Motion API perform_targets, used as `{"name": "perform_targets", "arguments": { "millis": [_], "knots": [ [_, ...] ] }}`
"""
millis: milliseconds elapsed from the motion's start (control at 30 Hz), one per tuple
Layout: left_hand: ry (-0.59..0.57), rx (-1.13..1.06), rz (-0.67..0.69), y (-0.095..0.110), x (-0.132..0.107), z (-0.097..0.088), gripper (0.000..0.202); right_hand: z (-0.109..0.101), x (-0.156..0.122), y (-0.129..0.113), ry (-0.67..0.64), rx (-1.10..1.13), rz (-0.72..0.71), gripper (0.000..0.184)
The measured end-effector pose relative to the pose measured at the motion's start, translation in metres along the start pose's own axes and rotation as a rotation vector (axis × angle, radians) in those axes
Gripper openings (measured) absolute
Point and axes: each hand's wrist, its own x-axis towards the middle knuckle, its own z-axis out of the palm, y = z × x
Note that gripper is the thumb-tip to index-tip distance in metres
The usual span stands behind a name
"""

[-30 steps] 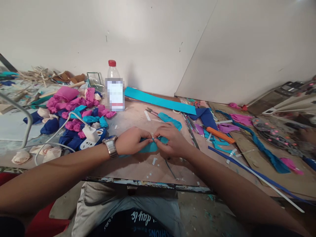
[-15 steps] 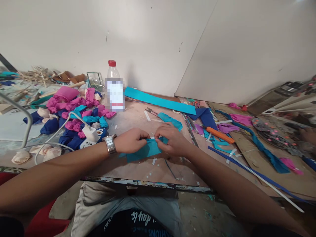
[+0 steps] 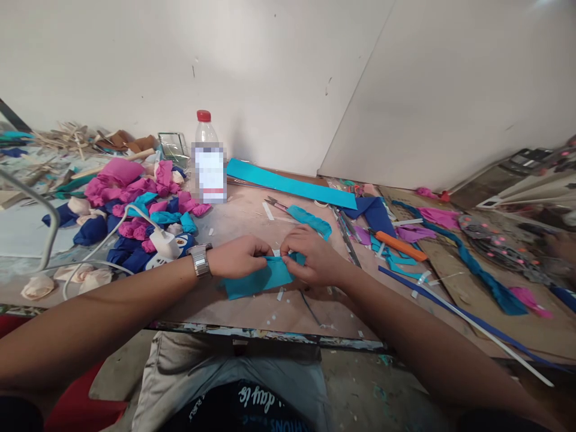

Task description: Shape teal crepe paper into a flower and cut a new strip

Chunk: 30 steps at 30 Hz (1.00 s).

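A turquoise strip of crepe paper [image 3: 258, 282] lies between my hands, low over the table, with its top edge gathered. My left hand [image 3: 238, 258] pinches that edge between thumb and fingers; a watch is on this wrist. From the other side my right hand [image 3: 310, 255] pinches the strip's right end, its fingers curled. A small white piece [image 3: 276, 253] shows between the fingertips. Just beyond my right hand lies a crinkled turquoise piece [image 3: 310, 219], beside small scissors [image 3: 276, 204].
Pink, blue and cream crumpled bundles [image 3: 130, 198] are heaped at left with a white charger [image 3: 164, 243] and cable. A red-capped bottle [image 3: 204, 129] stands behind. A long turquoise strip [image 3: 292, 185] lies along the wall; an orange cutter [image 3: 400, 246] is at right.
The strip between my hands has shifted slightly, its lower edge lying flatter. Both hands keep their pinch in nearly the same place.
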Motion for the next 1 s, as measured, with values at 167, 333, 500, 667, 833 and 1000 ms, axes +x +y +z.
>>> {"name": "perform_targets", "arguments": {
  "millis": [167,333,500,667,833,1000],
  "knots": [
    [-0.003,-0.017,0.006,0.0010,0.0004,0.0001,0.015,0.0023,-0.0006,0.0006,-0.019,0.023,-0.029,0.016],
    [-0.031,-0.069,-0.002,-0.0002,0.0011,-0.0001,0.018,0.0054,-0.0012,0.0019,0.026,-0.022,-0.042,0.010],
    [-0.049,-0.077,-0.012,-0.0011,0.0010,-0.0002,0.013,0.0060,-0.0011,0.0009,0.042,-0.003,-0.048,0.010],
    [-0.078,-0.095,0.002,-0.0010,0.0007,-0.0007,0.012,0.0078,-0.0008,0.0014,0.055,0.017,-0.079,0.008],
    [-0.094,-0.124,-0.026,-0.0001,0.0005,-0.0016,0.017,0.0068,-0.0010,0.0019,0.089,-0.018,-0.119,0.009],
    [-0.056,-0.125,-0.071,0.0030,0.0006,-0.0025,0.015,0.0060,-0.0009,0.0022,0.097,-0.061,-0.161,0.011]
  ]
}}
